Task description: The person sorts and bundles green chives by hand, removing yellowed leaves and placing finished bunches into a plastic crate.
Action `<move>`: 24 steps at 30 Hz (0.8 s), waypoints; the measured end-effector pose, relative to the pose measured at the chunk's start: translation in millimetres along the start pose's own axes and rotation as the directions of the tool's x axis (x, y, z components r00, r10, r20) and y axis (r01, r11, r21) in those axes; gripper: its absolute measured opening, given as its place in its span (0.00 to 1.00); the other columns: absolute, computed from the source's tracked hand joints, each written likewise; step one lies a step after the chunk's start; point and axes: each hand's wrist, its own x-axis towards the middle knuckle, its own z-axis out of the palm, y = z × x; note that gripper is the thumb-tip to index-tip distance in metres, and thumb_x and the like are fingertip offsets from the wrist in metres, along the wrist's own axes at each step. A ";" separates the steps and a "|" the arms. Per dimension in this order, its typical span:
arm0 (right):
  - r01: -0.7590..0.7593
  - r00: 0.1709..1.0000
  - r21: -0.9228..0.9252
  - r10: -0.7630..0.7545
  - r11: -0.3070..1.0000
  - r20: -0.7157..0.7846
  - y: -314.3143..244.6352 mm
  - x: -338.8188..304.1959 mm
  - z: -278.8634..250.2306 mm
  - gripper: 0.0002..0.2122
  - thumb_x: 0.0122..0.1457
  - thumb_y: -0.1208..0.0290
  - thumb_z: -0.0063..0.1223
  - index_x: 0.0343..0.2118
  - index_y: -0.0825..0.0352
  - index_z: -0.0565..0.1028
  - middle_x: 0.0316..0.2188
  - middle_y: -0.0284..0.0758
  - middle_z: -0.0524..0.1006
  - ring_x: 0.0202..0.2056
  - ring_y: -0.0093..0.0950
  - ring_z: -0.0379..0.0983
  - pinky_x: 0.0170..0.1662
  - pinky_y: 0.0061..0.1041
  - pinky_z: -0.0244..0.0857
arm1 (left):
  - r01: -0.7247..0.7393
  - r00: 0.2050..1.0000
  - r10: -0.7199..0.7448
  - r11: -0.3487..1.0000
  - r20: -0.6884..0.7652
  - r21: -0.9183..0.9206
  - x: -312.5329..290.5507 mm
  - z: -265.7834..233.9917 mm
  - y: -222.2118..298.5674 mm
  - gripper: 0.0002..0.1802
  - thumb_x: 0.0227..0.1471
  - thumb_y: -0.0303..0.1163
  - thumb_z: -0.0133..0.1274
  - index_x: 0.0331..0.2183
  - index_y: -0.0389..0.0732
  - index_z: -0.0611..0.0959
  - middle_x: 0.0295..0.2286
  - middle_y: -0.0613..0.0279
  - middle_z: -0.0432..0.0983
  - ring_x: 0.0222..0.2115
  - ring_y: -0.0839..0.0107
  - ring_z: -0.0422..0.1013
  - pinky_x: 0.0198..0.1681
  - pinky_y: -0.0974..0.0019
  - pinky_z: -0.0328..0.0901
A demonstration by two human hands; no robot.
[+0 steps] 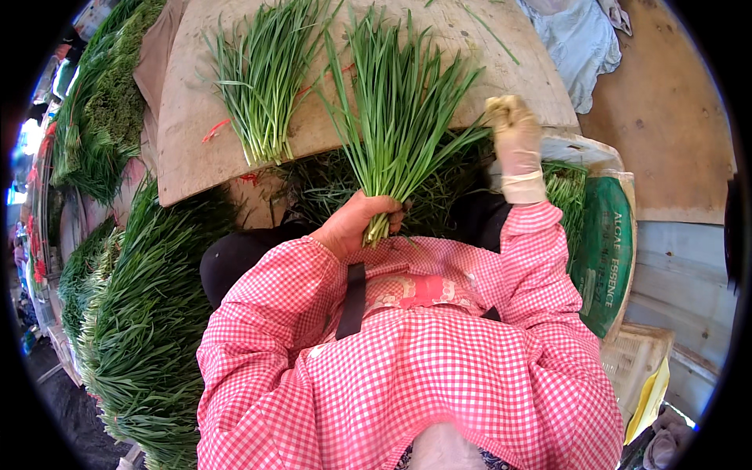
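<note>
My bare left hand is wrapped round the pale stem ends of a bunch of garlic chives, just in front of my apron. Its long green leaves fan out upward over the near edge of the wooden board. My right hand, in a pale, yellow-stained glove, is raised at the bunch's right side with its fingers curled closed. Some leaf tips reach the glove; what the fingers hold, if anything, is hidden. Another bunch of chives lies on the board to the left, stems toward me.
Large heaps of chives stand at my left. Loose dark leaves lie below the board's edge. A green printed sack lines a container at my right, with more greens beside it. Red ties and a light-blue cloth lie about.
</note>
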 end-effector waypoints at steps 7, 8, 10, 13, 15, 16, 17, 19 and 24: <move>-0.143 0.988 0.646 0.070 0.750 0.138 -27.7 0.3 -21.2 0.08 0.52 0.62 0.53 0.30 0.61 0.73 0.23 0.29 0.73 0.24 0.20 0.67 0.28 0.20 0.62 | 0.003 0.998 -0.001 1.000 -0.061 0.025 3.7 6.4 1.4 0.13 0.45 0.24 0.50 0.37 0.36 0.71 0.29 0.59 0.70 0.23 0.72 0.66 0.25 0.71 0.64; -0.131 0.964 0.561 -0.028 0.817 0.266 -41.6 -3.4 -19.2 0.11 0.51 0.59 0.54 0.30 0.62 0.73 0.23 0.30 0.73 0.24 0.21 0.67 0.28 0.20 0.62 | 0.003 0.997 0.000 1.000 -0.074 0.031 5.2 7.0 0.3 0.13 0.45 0.24 0.50 0.37 0.36 0.71 0.29 0.59 0.70 0.23 0.72 0.66 0.25 0.71 0.64; -0.059 0.856 0.358 -0.137 0.932 0.498 -59.2 -12.4 -11.2 0.18 0.48 0.52 0.55 0.32 0.63 0.72 0.24 0.31 0.73 0.25 0.24 0.68 0.28 0.22 0.62 | -0.022 0.997 0.025 0.999 -0.077 0.044 8.3 5.6 -3.6 0.13 0.45 0.24 0.50 0.36 0.36 0.71 0.29 0.59 0.70 0.22 0.72 0.66 0.25 0.71 0.64; 0.037 0.828 0.210 -0.148 0.977 0.540 -58.8 -33.9 12.7 0.23 0.42 0.48 0.59 0.33 0.63 0.72 0.20 0.32 0.69 0.22 0.25 0.65 0.26 0.23 0.60 | -0.041 0.996 0.047 0.996 -0.071 0.076 12.7 9.9 -5.2 0.13 0.44 0.24 0.50 0.36 0.36 0.71 0.27 0.60 0.70 0.21 0.72 0.66 0.24 0.71 0.64; -0.014 0.786 0.113 -0.059 0.994 0.615 -60.0 -39.0 18.3 0.17 0.46 0.55 0.57 0.30 0.63 0.71 0.18 0.33 0.67 0.21 0.28 0.64 0.25 0.25 0.59 | -0.048 0.995 0.056 0.993 -0.078 0.110 14.6 12.1 -6.0 0.12 0.44 0.23 0.50 0.35 0.36 0.71 0.26 0.60 0.70 0.21 0.72 0.66 0.24 0.71 0.63; -0.023 0.781 0.129 -0.063 0.991 0.621 -56.8 -40.2 21.0 0.14 0.47 0.57 0.56 0.29 0.63 0.70 0.18 0.34 0.67 0.21 0.29 0.65 0.25 0.26 0.59 | -0.048 0.994 0.060 0.990 -0.086 0.133 15.4 12.1 -7.0 0.12 0.44 0.23 0.50 0.35 0.36 0.71 0.26 0.60 0.69 0.21 0.72 0.65 0.24 0.71 0.63; -0.032 0.777 0.145 -0.067 0.989 0.626 -52.4 -41.5 25.3 0.12 0.49 0.60 0.55 0.28 0.63 0.70 0.17 0.35 0.67 0.21 0.31 0.65 0.25 0.27 0.59 | -0.048 0.994 0.063 0.986 -0.093 0.157 15.9 12.4 -7.4 0.12 0.44 0.23 0.50 0.35 0.37 0.71 0.26 0.61 0.69 0.21 0.72 0.65 0.24 0.71 0.63; 0.019 0.802 0.137 -0.097 0.990 0.589 -51.5 -41.7 25.8 0.09 0.50 0.64 0.52 0.26 0.64 0.69 0.16 0.36 0.67 0.21 0.34 0.66 0.25 0.29 0.60 | -0.007 0.993 0.025 0.988 -0.118 0.155 14.9 14.6 -6.9 0.12 0.44 0.23 0.49 0.35 0.37 0.71 0.26 0.61 0.69 0.21 0.73 0.65 0.24 0.72 0.62; 0.092 0.893 0.048 -0.104 0.995 0.438 -56.0 -35.7 23.5 0.08 0.53 0.65 0.48 0.24 0.64 0.68 0.18 0.39 0.69 0.23 0.39 0.69 0.26 0.33 0.62 | -0.020 0.992 0.029 0.997 -0.125 0.071 18.4 19.3 -1.5 0.12 0.43 0.23 0.49 0.35 0.36 0.71 0.26 0.61 0.68 0.20 0.73 0.64 0.23 0.72 0.62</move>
